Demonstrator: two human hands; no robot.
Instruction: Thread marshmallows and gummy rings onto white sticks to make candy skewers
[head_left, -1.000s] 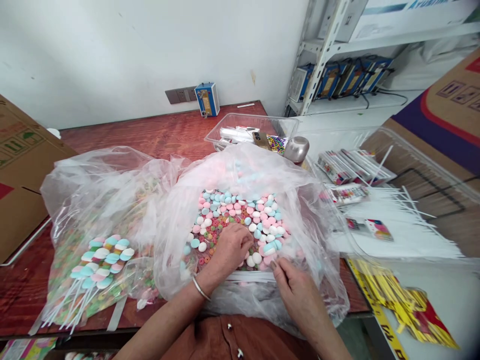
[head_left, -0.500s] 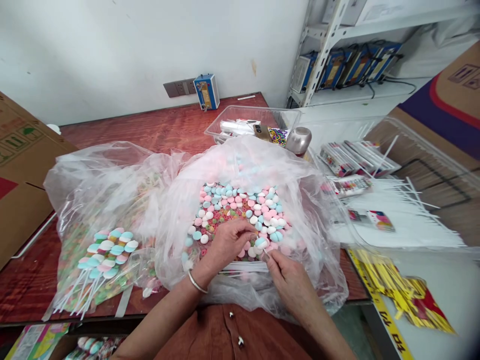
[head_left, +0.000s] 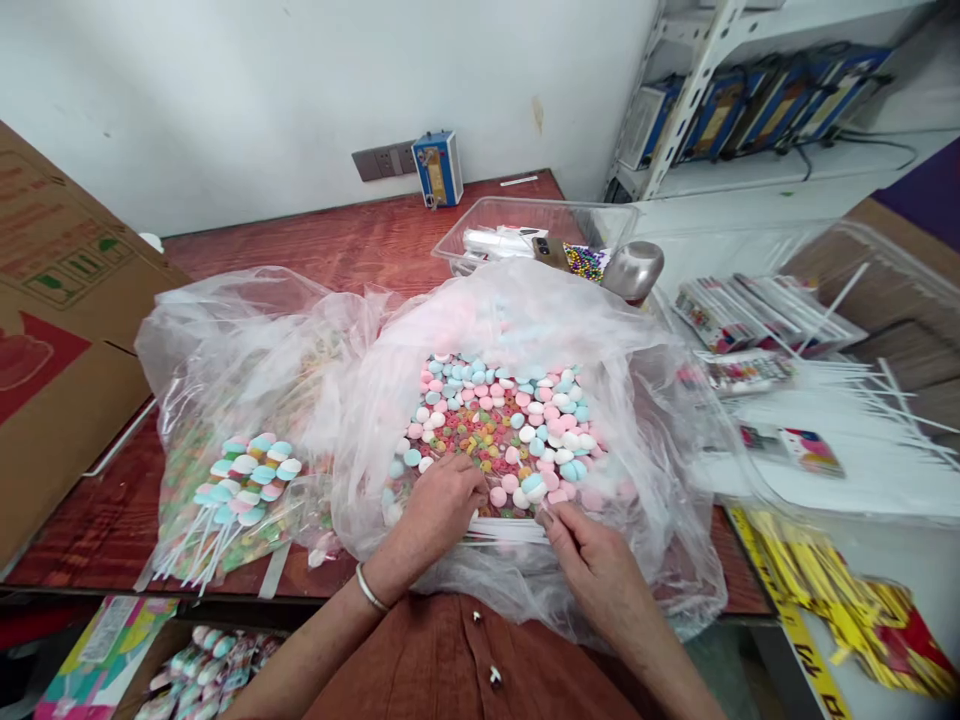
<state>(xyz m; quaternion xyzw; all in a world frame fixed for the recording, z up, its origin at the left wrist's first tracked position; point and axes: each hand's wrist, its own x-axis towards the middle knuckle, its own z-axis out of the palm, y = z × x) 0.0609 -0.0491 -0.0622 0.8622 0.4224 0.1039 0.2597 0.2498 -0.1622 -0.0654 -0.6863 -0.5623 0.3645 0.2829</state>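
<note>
My right hand (head_left: 592,552) pinches a thin white stick; a blue-and-white marshmallow (head_left: 534,488) sits at its upper end. My left hand (head_left: 444,502), with a bangle at the wrist, is over the near left part of the candy, fingers curled downward. Whatever is in those fingers is hidden. Around both hands spreads an opened clear plastic bag (head_left: 495,305) with loose pink, white and blue marshmallows (head_left: 547,425) and small colourful ring gummies (head_left: 480,432). White sticks (head_left: 506,530) lie crosswise along the near edge, between my hands.
Marshmallow skewers (head_left: 247,480) lie on another bag (head_left: 247,330) at left. A cardboard box (head_left: 67,330) stands beyond. Behind are a clear tub (head_left: 517,205) and a metal cup (head_left: 634,268). White sticks (head_left: 840,420) and yellow ties (head_left: 817,590) lie at right.
My left hand has moved away from the marshmallow on the stick, leftward and down to the loose candy. My right hand still holds the stick. The whole view has shifted slightly.
</note>
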